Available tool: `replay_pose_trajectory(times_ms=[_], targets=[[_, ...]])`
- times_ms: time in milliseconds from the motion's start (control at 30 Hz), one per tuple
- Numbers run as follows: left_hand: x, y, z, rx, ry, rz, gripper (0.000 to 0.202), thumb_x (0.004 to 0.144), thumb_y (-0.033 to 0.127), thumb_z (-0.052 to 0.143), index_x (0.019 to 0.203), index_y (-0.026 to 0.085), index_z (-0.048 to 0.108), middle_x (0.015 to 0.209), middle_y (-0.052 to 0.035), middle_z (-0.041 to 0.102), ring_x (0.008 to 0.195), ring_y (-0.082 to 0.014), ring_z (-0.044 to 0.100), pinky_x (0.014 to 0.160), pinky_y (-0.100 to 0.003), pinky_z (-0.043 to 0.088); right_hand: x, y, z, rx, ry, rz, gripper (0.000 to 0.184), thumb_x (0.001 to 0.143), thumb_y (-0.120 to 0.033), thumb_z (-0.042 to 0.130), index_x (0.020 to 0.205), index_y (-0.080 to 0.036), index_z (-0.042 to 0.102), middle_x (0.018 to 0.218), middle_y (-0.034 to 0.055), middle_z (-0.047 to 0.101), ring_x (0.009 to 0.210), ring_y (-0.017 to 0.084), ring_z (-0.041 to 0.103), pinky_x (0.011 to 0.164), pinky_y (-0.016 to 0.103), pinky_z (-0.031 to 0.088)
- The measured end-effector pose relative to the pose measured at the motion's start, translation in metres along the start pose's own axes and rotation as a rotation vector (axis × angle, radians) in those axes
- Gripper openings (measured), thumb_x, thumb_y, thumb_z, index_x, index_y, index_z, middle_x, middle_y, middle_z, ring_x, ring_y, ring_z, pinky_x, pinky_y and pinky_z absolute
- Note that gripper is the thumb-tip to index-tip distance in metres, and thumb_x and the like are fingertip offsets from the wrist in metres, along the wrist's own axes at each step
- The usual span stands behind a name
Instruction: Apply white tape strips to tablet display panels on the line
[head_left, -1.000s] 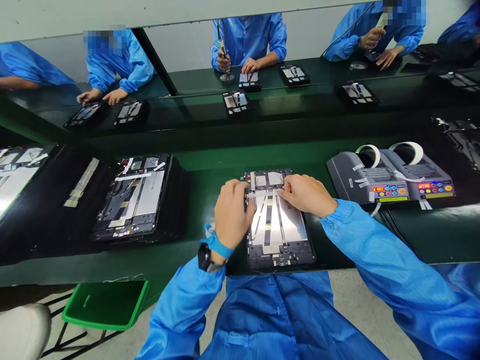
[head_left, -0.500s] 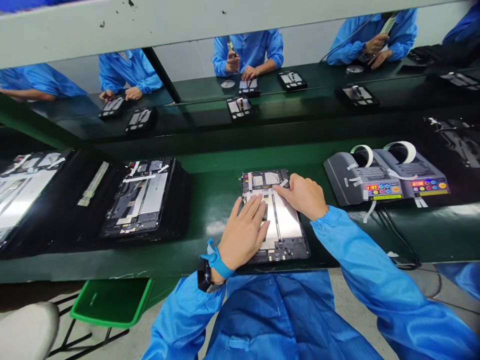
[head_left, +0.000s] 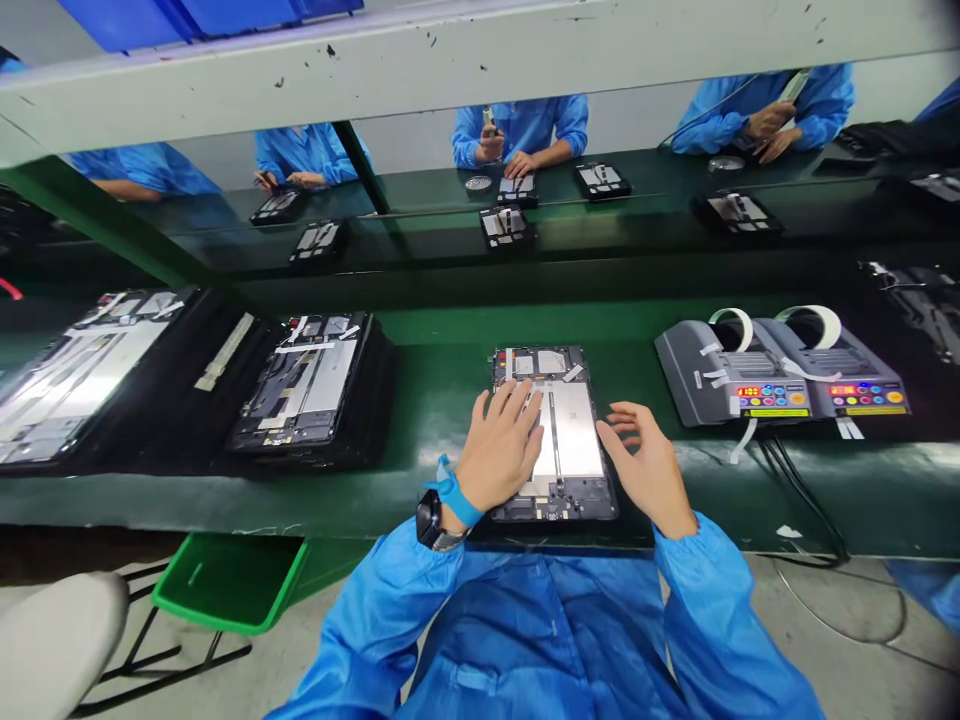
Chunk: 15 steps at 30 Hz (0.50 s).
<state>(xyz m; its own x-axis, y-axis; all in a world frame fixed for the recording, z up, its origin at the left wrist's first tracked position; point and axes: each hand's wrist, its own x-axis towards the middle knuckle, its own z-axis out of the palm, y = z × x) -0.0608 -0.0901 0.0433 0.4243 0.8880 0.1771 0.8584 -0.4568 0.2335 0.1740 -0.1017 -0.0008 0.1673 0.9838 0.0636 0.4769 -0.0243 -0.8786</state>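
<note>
An opened tablet [head_left: 576,430] lies flat on the green bench in front of me, its inner metal plate, flat cables and circuit parts bare. Strips of white tape sit near its far end. Fingers stretched out, my left hand [head_left: 496,450] rests flat on the tablet's left half and hides part of it. My right hand [head_left: 646,465] is just beyond the tablet's right edge, thumb apart from loosely bent fingers, with nothing visible in it. Whether the right thumb touches the edge I cannot tell.
Two tape dispensers [head_left: 780,370] with lit displays stand to the right, cables hanging below. Stacked opened tablets [head_left: 307,390] are on the left, with more [head_left: 97,370] beyond. A green bin [head_left: 225,580] sits under the bench edge. Across, co-workers [head_left: 521,135] handle similar tablets.
My right hand has drawn back from the tablet's upper right, down and rightward to beside its edge. The left hand stays on the tablet. The camera view has shifted a little.
</note>
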Motion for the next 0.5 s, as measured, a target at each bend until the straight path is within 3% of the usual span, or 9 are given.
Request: replay_pose_trajectory(times_ms=[133, 333, 500], targets=[[0.009, 0.005, 0.000, 0.070, 0.017, 0.010, 0.050, 0.109, 0.036, 0.041, 0.154, 0.017, 0.051, 0.158, -0.0158, 0.054, 0.142, -0.0359, 0.049, 0.121, -0.065, 0.032, -0.010, 0.006, 0.001, 0.047, 0.010, 0.034, 0.044, 0.094, -0.058, 0.064, 0.119, -0.021, 0.064, 0.111, 0.0127, 0.075, 0.102, 0.029, 0.070, 0.086, 0.044, 0.055], [0.018, 0.015, 0.002, 0.092, 0.034, -0.018, 0.048, 0.106, 0.033, 0.046, 0.149, 0.014, 0.057, 0.155, -0.0183, 0.055, 0.143, -0.0397, 0.045, 0.118, -0.062, 0.035, -0.016, 0.007, 0.003, 0.085, 0.020, 0.039, 0.041, 0.095, -0.057, 0.063, 0.115, -0.021, 0.066, 0.112, 0.0136, 0.075, 0.101, 0.029, 0.071, 0.086, 0.044, 0.057], [0.022, 0.001, -0.004, -0.055, 0.004, -0.032, 0.046, 0.105, 0.030, 0.046, 0.148, 0.021, 0.061, 0.164, -0.0172, 0.045, 0.153, -0.0424, 0.035, 0.122, -0.067, 0.029, -0.022, 0.006, 0.012, 0.171, 0.030, 0.053, 0.052, 0.096, -0.058, 0.064, 0.132, -0.021, 0.062, 0.136, 0.0174, 0.070, 0.121, 0.031, 0.069, 0.102, 0.051, 0.056]])
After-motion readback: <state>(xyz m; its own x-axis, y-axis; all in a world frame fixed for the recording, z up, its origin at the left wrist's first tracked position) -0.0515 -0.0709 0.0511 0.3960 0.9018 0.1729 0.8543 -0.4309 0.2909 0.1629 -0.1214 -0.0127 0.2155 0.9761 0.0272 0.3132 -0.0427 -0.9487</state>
